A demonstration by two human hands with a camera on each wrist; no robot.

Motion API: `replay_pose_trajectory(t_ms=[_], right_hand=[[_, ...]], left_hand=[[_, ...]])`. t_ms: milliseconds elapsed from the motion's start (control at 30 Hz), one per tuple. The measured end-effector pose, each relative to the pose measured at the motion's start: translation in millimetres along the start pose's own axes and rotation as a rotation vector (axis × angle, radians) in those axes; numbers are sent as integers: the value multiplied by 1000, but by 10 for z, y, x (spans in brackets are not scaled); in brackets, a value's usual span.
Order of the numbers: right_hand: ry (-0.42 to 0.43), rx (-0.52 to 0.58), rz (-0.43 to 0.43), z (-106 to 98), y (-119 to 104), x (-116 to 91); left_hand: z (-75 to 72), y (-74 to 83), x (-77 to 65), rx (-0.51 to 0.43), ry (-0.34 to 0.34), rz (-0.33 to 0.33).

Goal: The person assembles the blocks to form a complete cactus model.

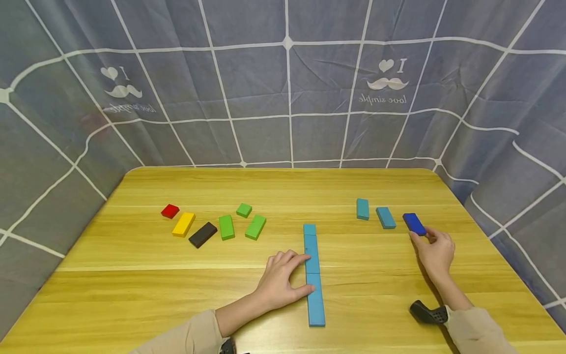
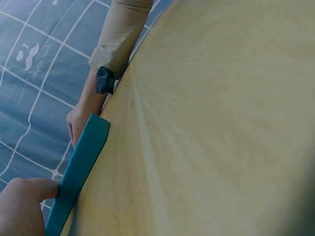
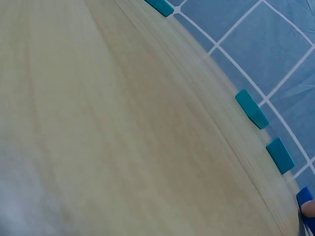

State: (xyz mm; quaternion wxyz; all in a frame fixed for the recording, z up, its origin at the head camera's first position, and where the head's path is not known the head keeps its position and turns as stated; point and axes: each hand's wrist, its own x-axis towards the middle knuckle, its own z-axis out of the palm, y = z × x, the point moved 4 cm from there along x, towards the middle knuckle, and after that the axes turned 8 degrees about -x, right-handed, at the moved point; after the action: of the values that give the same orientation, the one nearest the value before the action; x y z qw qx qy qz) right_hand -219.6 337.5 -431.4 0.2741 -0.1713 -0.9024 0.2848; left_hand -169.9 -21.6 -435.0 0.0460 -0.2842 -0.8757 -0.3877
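Observation:
A row of light blue blocks (image 1: 316, 307) lies end to end on the table, pointing away from me: two long pieces with a small one at the far end. My left hand (image 1: 280, 280) rests beside the row, its thumb and index fingertips touching the blocks while the other fingers stay relaxed. In the left wrist view, the thumb (image 2: 42, 189) meets a light blue block (image 2: 78, 167). Over on the right, my right hand (image 1: 435, 250) pinches the near end of a dark blue block (image 1: 413, 222). A fingertip shows on that dark blue block (image 3: 304, 195) in the right wrist view.
Two light blue blocks (image 1: 362, 209) (image 1: 386, 218) lie left of the dark blue one. Toward the left are green blocks (image 1: 226, 227), a black block (image 1: 203, 235), a yellow block (image 1: 183, 224) and a small red block (image 1: 170, 211). A grey curtain (image 1: 252, 88) hangs behind the wooden table (image 1: 132, 285).

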Motion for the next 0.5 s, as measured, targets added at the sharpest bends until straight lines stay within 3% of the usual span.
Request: replay_pose_trajectory(t_ms=[100,200,367,500], right_hand=[[9,21,44,-7,-2,-1],[47,96,32,-17,-35,6],[42,244,-131,8,-223,2],[-75,296,-294,80,-436,-58]], left_hand=[[7,-7,-1,8,1,-2],[10,-10,0,13,3,-1],[11,-8,1,17,1,4],[8,-7,1,20,-1,3]])
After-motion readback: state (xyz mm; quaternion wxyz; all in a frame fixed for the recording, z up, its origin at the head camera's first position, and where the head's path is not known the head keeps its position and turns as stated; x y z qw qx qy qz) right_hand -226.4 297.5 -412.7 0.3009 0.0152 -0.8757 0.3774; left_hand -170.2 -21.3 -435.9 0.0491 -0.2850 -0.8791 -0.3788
